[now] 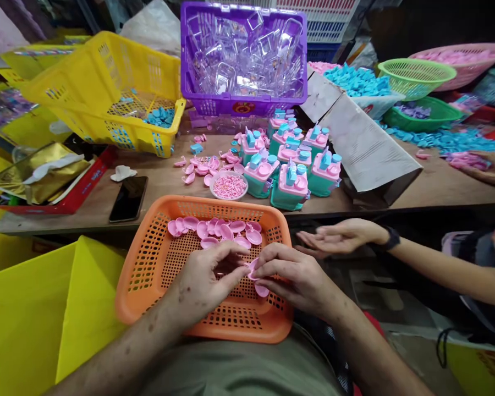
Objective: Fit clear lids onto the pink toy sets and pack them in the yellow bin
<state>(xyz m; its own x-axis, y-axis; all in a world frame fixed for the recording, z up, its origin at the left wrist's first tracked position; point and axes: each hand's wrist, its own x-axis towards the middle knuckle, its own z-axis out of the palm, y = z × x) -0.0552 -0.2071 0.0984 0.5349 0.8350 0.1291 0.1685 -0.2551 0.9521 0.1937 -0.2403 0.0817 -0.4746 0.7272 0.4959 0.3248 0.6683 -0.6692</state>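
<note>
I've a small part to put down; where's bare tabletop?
The brown tabletop is bare between the black phone and scattered pink plastic pieces, and along its front edge right of the white cardboard box. Crowded: around the teal-and-pink plastic toys.

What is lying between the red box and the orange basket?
In the head view, a black phone and a crumpled white tissue lie there.

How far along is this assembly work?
Apparently done: the turquoise boxes standing on the table, pink tops on. In hand: a pink piece between left hand and right hand. Probably left: the pink ovals in the orange basket. Whether the loose pink pieces beside the bowl are finished, I cannot tell.
</note>
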